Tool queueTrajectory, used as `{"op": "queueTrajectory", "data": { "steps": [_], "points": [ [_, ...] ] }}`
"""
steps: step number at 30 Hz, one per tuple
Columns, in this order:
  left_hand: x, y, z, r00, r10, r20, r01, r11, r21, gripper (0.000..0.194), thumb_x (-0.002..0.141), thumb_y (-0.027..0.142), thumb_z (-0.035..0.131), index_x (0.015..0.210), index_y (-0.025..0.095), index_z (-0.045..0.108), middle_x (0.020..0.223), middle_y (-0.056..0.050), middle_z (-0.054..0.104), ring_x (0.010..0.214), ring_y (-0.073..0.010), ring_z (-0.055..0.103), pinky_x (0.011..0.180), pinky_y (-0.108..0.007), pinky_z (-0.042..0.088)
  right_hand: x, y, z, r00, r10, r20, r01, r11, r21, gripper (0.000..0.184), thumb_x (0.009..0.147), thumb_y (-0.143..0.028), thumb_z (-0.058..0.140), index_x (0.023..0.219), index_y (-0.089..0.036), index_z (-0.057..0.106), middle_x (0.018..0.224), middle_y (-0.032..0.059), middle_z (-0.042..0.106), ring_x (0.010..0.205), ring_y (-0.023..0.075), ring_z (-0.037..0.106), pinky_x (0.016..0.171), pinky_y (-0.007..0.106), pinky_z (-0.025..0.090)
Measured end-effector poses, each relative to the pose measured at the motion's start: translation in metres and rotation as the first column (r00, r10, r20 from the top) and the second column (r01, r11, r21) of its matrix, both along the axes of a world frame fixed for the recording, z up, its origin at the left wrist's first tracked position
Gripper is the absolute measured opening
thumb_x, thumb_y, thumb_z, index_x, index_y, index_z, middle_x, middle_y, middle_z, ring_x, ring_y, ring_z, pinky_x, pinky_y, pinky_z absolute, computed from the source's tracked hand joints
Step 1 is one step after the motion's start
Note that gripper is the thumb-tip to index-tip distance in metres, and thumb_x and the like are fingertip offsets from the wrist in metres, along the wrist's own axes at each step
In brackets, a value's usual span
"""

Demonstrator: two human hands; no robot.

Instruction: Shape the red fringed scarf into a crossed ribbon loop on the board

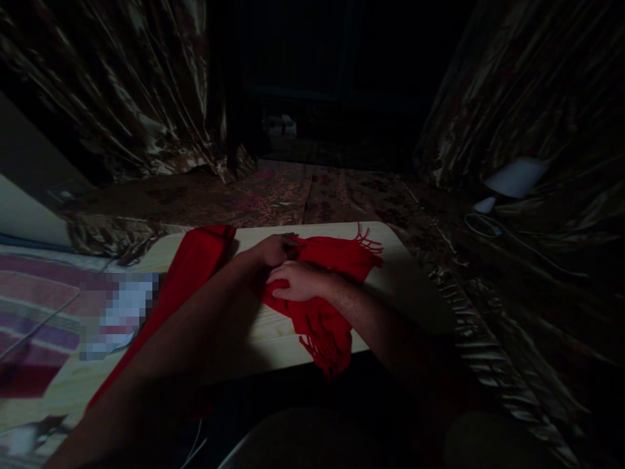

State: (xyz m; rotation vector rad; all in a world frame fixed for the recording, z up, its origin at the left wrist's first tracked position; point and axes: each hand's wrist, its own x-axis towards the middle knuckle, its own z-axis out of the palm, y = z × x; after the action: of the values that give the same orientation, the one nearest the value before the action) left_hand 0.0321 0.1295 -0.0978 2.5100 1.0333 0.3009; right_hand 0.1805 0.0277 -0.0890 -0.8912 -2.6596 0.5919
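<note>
- Right hand (300, 281) clamped on a fringed red scarf (336, 253), beside left hand (276, 249), whose grip I cannot tell.
- Under them, scarf part-gathered, fringes loose.
- Left of them, red cloth (195, 264) lies ungathered.

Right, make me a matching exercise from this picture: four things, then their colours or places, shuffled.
Things:
1. Fringed red cloth
2. Table
3. Striped fabric
4. Lamp

Colours or places:
A. Pink, purple and white, at the far left
B. Beyond the right-hand side of the wooden surface
C. Bunched in the right hand
D. Pale wood, beneath both hands

Right pairs: 1-C, 2-D, 3-A, 4-B
</note>
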Motion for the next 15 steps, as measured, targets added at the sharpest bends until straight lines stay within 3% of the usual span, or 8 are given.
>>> {"op": "queueTrajectory", "data": {
  "steps": [3, 5, 7, 9, 11, 13, 15],
  "points": [
    [-0.014, -0.015, 0.006, 0.997, -0.013, -0.080, 0.015, 1.000, 0.019, 0.043, 0.086, 0.040, 0.057, 0.127, 0.033, 0.070, 0.139, 0.000, 0.064, 0.147, -0.0243, 0.036, 0.117, -0.040, 0.034, 0.010, -0.002, 0.012, 0.997, -0.054, -0.046, 0.050, 0.996, -0.078, 0.017, 0.089, -0.026, 0.064, 0.100, -0.020, 0.074, 0.106, 0.0037, 0.075, 0.093, 0.0159, 0.066, 0.085, 0.026, 0.046],
    [-0.024, -0.033, 0.010, 0.994, 0.039, -0.105, -0.034, 0.999, 0.041, 0.040, 0.084, 0.042, 0.061, 0.123, 0.038, 0.071, 0.143, 0.000, 0.061, 0.148, -0.0273, 0.035, 0.118, -0.047, 0.032, 0.025, -0.003, 0.021, 0.976, -0.206, -0.067, 0.207, 0.978, 0.001, 0.012, 0.090, -0.025, 0.063, 0.089, -0.018, 0.072, 0.095, 0.0033, 0.073, 0.084, 0.0145, 0.064, 0.078, 0.025, 0.045],
    [-0.032, -0.050, 0.010, 0.991, 0.097, -0.093, -0.088, 0.992, 0.092, 0.042, 0.083, 0.044, 0.063, 0.125, 0.038, 0.068, 0.147, -0.002, 0.056, 0.147, -0.0298, 0.036, 0.115, -0.053, 0.033, 0.047, -0.001, 0.027, 0.913, -0.400, -0.078, 0.408, 0.898, 0.166, 0.008, 0.088, -0.023, 0.064, 0.090, -0.017, 0.069, 0.098, 0.0054, 0.070, 0.087, 0.0159, 0.062, 0.078, 0.026, 0.044],
    [-0.036, -0.065, 0.008, 0.984, 0.167, -0.055, -0.161, 0.982, 0.101, 0.049, 0.082, 0.040, 0.064, 0.131, 0.034, 0.062, 0.141, -0.007, 0.062, 0.136, -0.0306, 0.051, 0.107, -0.050, 0.042, 0.072, 0.003, 0.028, 0.868, -0.496, -0.022, 0.480, 0.828, 0.291, 0.025, 0.083, -0.022, 0.069, 0.107, -0.018, 0.067, 0.115, 0.0080, 0.065, 0.098, 0.0185, 0.060, 0.085, 0.028, 0.045],
    [-0.036, -0.073, 0.004, 0.957, 0.288, -0.027, -0.285, 0.955, 0.081, 0.056, 0.081, 0.038, 0.064, 0.135, 0.027, 0.055, 0.123, -0.012, 0.071, 0.113, -0.0310, 0.067, 0.090, -0.042, 0.052, 0.097, 0.008, 0.025, 0.824, -0.555, 0.113, 0.487, 0.796, 0.361, 0.044, 0.079, -0.027, 0.074, 0.121, -0.017, 0.063, 0.126, 0.0123, 0.061, 0.111, 0.0236, 0.057, 0.095, 0.033, 0.044],
    [-0.032, -0.077, 0.000, 0.911, 0.412, -0.019, -0.409, 0.909, 0.079, 0.064, 0.081, 0.037, 0.062, 0.141, 0.020, 0.046, 0.109, -0.015, 0.075, 0.096, -0.0321, 0.072, 0.076, -0.038, 0.053, 0.116, 0.015, 0.020, 0.764, -0.595, 0.250, 0.495, 0.788, 0.366, 0.043, 0.083, -0.031, 0.070, 0.123, -0.015, 0.063, 0.124, 0.0148, 0.063, 0.114, 0.0264, 0.057, 0.099, 0.036, 0.043],
    [-0.029, -0.076, -0.003, 0.886, 0.464, -0.015, -0.460, 0.882, 0.099, 0.074, 0.082, 0.037, 0.060, 0.149, 0.017, 0.036, 0.109, -0.016, 0.075, 0.094, -0.0331, 0.072, 0.074, -0.038, 0.053, 0.128, 0.022, 0.017, 0.698, -0.630, 0.342, 0.515, 0.772, 0.372, 0.032, 0.090, -0.027, 0.060, 0.119, -0.015, 0.066, 0.118, 0.0163, 0.066, 0.112, 0.0270, 0.060, 0.098, 0.036, 0.044]
  ]
}}
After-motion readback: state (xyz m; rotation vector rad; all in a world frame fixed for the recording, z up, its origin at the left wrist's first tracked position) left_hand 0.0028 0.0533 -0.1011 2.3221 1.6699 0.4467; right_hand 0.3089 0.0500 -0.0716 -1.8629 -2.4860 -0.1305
